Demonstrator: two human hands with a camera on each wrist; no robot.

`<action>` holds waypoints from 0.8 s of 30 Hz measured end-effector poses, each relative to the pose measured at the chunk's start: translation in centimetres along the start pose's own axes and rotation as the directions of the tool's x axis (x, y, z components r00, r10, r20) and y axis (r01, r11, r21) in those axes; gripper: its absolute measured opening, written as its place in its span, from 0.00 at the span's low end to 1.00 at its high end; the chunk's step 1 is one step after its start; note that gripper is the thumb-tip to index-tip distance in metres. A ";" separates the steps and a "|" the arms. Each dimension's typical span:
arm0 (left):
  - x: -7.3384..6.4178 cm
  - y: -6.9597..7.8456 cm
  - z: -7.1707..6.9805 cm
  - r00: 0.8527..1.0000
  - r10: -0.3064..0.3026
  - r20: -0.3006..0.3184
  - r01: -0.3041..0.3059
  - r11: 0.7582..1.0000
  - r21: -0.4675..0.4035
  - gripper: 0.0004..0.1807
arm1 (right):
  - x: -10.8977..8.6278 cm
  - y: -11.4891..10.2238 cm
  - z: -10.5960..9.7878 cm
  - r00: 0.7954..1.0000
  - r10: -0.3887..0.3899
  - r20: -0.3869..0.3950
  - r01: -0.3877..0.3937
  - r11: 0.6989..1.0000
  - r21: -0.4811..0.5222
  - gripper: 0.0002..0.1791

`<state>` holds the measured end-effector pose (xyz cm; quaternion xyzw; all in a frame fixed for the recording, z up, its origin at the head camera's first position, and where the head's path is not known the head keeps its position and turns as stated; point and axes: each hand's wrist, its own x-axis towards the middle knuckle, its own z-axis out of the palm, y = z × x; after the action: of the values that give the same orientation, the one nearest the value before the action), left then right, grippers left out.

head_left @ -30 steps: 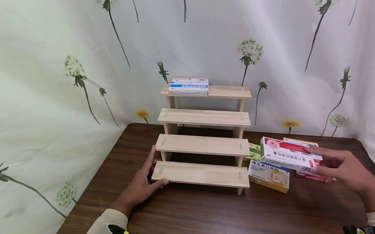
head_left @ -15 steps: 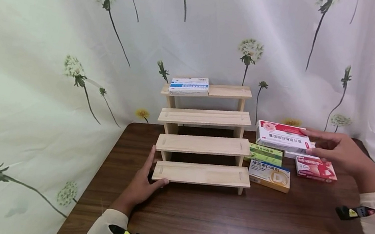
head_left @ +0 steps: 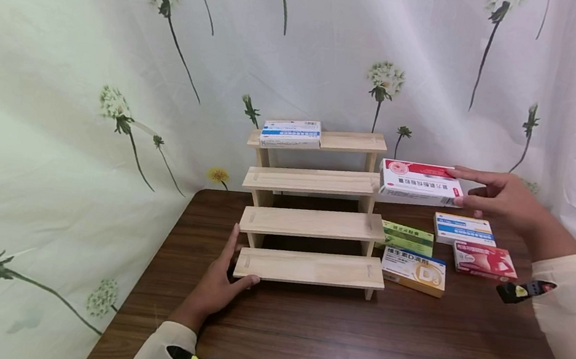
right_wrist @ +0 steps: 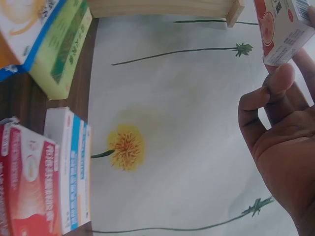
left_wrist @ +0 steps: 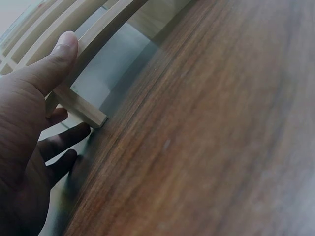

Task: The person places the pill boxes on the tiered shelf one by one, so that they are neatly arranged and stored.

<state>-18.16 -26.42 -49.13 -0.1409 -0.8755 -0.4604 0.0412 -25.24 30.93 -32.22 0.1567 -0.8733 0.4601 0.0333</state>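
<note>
My right hand (head_left: pixel 510 203) pinches one end of a red and white medicine box (head_left: pixel 421 183), held in the air by the right end of the second-highest step. The box also shows at the upper right of the right wrist view. At the lower left corner of a stepped wooden display rack (head_left: pixel 308 266), my left hand (head_left: pixel 212 289) holds on, thumb over the front edge and fingers along the side. The left wrist view shows that thumb (left_wrist: pixel 66 46) on the board. On the top step's left half lies a blue and white medicine box (head_left: pixel 291 133).
Right of the rack, a green box (head_left: pixel 408 238), a vitamin D box (head_left: pixel 414 271), another blue and white box (head_left: pixel 463 230) and a red box (head_left: pixel 485 260) lie on the dark wooden table (head_left: pixel 296 348). A flower-print cloth (head_left: pixel 314 41) hangs behind.
My right hand has lifted the red and white box up and left, away from the other boxes, uncovering them. My left hand stays on the rack.
</note>
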 end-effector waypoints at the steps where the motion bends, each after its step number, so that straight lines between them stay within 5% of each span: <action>1: 0.0 0.0 0.0 1.000 0.003 0.000 -0.003 1.000 -0.002 0.68 | 0.2 -0.2 0.0 1.000 0.003 -0.001 -0.003 1.000 0.004 0.34; 24: -0.1 0.0 -0.1 1.000 -0.028 0.003 0.028 1.000 -0.004 0.68 | 5.2 -3.2 0.7 0.998 -0.057 0.009 0.056 0.995 0.081 0.28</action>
<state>-18.07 -26.52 -49.15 -0.1292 -0.8765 -0.4625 0.0332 -29.14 27.46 -29.05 0.1850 -0.8494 0.4929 0.0352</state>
